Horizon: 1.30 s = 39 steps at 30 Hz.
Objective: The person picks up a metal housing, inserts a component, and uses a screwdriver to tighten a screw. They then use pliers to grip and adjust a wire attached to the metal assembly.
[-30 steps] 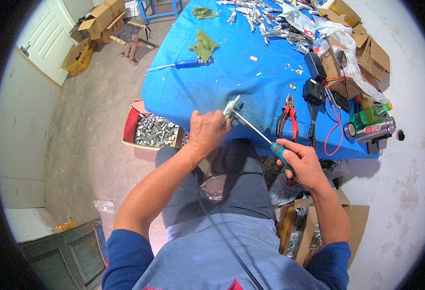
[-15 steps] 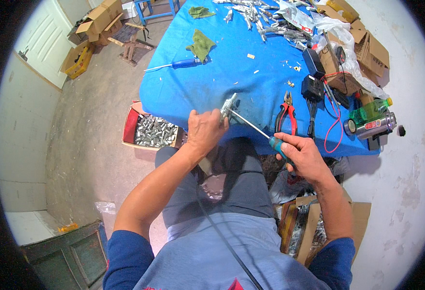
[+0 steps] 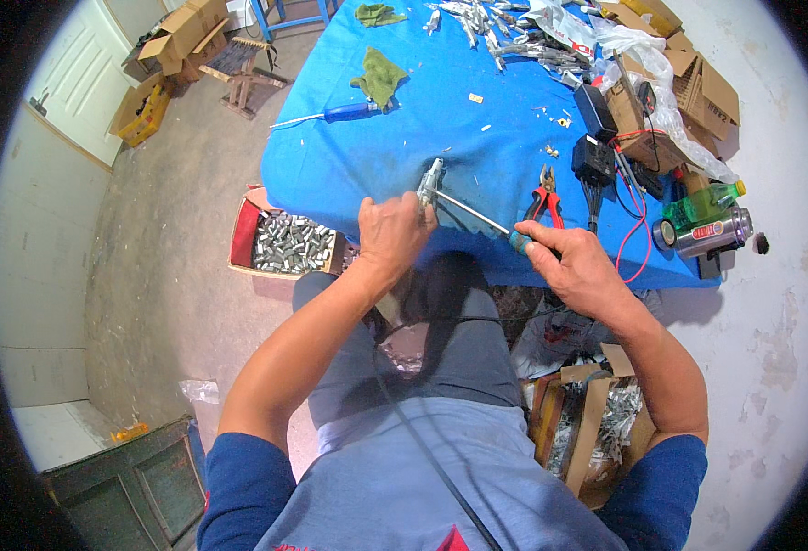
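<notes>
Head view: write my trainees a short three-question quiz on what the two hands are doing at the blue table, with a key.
1. True or false: the right hand holds a screwdriver by its teal handle.
2. What does the left hand hold? A) red pliers B) a small metal part C) a green cloth
3. Fill in: the box of metal pieces stands on the ____, to the person's left.

Key: 1 true. 2 B: the metal part sits at the screwdriver's tip, over the blue table. 3 floor.

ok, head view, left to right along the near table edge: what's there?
Box of metal parts on the floor → left hand holding a small metal part → screwdriver → right hand → red-handled pliers → steel flask.
</notes>
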### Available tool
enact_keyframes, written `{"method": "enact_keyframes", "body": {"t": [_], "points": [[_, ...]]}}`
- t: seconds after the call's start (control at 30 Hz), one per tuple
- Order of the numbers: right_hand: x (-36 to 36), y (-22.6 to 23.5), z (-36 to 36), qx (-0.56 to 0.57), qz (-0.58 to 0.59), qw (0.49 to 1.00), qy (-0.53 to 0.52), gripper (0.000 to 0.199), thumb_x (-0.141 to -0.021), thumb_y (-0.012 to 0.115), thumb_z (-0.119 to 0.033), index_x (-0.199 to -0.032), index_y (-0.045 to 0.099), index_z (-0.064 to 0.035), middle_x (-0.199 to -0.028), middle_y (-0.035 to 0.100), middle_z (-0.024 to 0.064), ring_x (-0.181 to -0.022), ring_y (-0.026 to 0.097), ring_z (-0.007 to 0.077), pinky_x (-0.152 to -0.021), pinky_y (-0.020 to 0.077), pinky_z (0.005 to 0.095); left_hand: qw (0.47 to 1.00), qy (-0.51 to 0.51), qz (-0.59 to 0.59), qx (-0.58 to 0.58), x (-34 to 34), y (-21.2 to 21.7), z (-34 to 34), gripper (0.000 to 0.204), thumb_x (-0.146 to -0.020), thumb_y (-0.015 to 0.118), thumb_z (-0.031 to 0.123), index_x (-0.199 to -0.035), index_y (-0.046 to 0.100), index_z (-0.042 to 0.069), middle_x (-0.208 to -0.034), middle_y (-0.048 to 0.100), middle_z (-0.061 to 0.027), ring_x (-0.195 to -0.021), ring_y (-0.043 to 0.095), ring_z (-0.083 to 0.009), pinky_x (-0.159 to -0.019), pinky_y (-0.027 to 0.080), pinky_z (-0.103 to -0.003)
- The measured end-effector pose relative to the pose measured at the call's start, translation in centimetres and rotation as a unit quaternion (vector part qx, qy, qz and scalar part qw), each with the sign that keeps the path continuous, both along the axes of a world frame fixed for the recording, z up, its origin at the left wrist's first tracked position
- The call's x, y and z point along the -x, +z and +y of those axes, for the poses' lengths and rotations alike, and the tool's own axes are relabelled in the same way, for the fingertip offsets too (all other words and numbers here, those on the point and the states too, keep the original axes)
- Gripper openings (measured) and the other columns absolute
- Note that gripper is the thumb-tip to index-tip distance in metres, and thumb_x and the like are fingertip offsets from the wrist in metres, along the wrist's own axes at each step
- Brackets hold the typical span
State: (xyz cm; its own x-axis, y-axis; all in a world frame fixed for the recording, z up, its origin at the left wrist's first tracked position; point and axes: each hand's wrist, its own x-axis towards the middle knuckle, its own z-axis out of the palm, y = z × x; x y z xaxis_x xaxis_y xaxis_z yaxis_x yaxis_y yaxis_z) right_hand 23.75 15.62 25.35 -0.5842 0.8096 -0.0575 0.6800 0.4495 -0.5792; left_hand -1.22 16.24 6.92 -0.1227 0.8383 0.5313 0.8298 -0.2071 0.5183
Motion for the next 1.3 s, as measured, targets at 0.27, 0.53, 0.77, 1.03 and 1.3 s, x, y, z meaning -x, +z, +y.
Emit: {"method": "enact_keyframes", "body": {"t": [0.27,0.53,0.77,1.03,1.3], "points": [[0.4,-1.1,-0.9,0.002,0.014,1.0,-0.026,0.032,-0.092,0.057,-0.018,-0.122,0.063,-0.0095,-0.071,0.062,0.0202,-0.06,0.063,0.0348,-0.056,0.0513,0.0435,1.0,0.003,-0.024,0.017,0.2,-0.2,0.8,0.028,-0.084,0.066,0.032,-0.07,0.06,0.008,-0.063,0.065,-0.0158,-0.057,0.062,-0.0362,-0.065,0.043,-0.047],[-0.7,0.2,0.4,0.378,0.16,0.889,-0.204,0.039,-0.096,0.057,-0.023,-0.13,0.06,-0.0043,-0.078,0.064,0.0023,-0.051,0.049,0.0049,-0.044,0.0392,0.0197,0.992,0.052,0.102,0.047,-0.2,3.4,-0.1,0.029,-0.084,0.066,0.031,-0.068,0.058,0.008,-0.062,0.064,-0.0143,-0.056,0.061,-0.0362,-0.061,0.042,-0.047],[0.0,1.0,1.9,0.353,0.124,0.903,-0.21,0.039,-0.097,0.06,-0.023,-0.132,0.058,-0.0068,-0.078,0.063,0.0005,-0.05,0.05,0.0029,-0.04,0.0339,0.0167,0.991,0.045,0.113,0.054,-0.3,3.7,-0.1,0.029,-0.084,0.068,0.03,-0.069,0.057,0.008,-0.062,0.064,-0.0134,-0.056,0.061,-0.034,-0.059,0.04,-0.046],[-1.0,2.7,1.5,0.276,0.054,0.95,-0.133,0.04,-0.091,0.064,-0.022,-0.125,0.064,-0.0023,-0.076,0.062,0.0029,-0.055,0.052,0.0084,-0.048,0.0439,0.0255,0.993,0.014,0.11,0.037,-0.3,3.9,-0.8,0.029,-0.085,0.067,0.03,-0.07,0.056,0.008,-0.061,0.063,-0.0129,-0.056,0.06,-0.0338,-0.059,0.04,-0.045],[-0.3,2.9,1.5,0.257,0.041,0.958,-0.116,0.039,-0.093,0.06,-0.023,-0.125,0.064,-0.0016,-0.073,0.06,0.0026,-0.054,0.052,0.0083,-0.048,0.044,0.0253,0.994,0.013,0.105,0.028,-0.3,4.0,-0.9,0.029,-0.084,0.068,0.03,-0.069,0.056,0.009,-0.061,0.063,-0.0133,-0.055,0.06,-0.0337,-0.058,0.039,-0.045]]}}
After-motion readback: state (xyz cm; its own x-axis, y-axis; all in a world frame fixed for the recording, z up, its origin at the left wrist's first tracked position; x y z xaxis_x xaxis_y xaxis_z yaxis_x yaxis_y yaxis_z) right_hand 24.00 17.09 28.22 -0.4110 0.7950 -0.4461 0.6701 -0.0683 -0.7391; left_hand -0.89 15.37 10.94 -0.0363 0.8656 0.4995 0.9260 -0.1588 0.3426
